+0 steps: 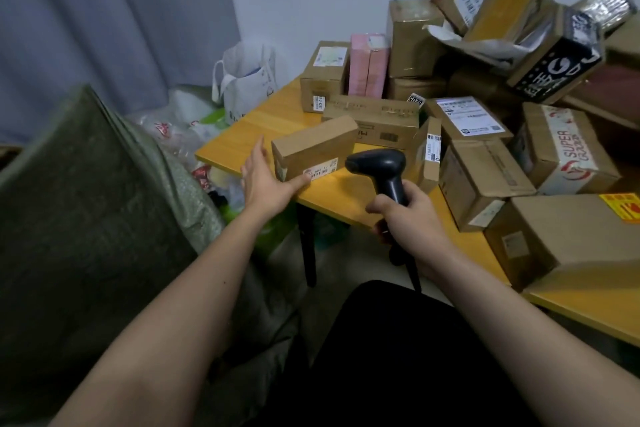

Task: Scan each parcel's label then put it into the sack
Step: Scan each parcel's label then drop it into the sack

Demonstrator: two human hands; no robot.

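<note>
**Risk Notes: Scan of the Nearest Carton at the Table Edge**

Left hand (265, 180): fingers straight and spread, the thumb extended along the lower front edge of the small cardboard parcel (313, 146). The thumb tip touches or nearly touches the carton just beside its label (320, 171). The hand braces the left end of the carton and does not enclose it.

Right hand (407, 215): fingers curled fully round the grip of the black handheld barcode scanner (379, 166). The scanner head points toward the label from close range. Whether the trigger is pressed cannot be told.

The parcel sits on the yellow wooden table (242, 135), near its front left corner. The green woven sack (90, 204) stands to the person's left, well apart from the carton and below table level.

Likely faults from this state:

1. Misread. The left thumb lies just beside the label; a small shift would cover part of the barcode. The steep scanner angle may also defeat the read.
2. Wrong code. Other labelled cartons (429, 149) lie directly behind the scanner head; a drifting aim could register one of them.
3. Dropped carton. The parcel is braced only; a push from the right would slide it toward the table edge.
4. Pile collapse. The stacked boxes (502, 10) at the rear lean visibly; a knock to the table may bring them down.
</note>
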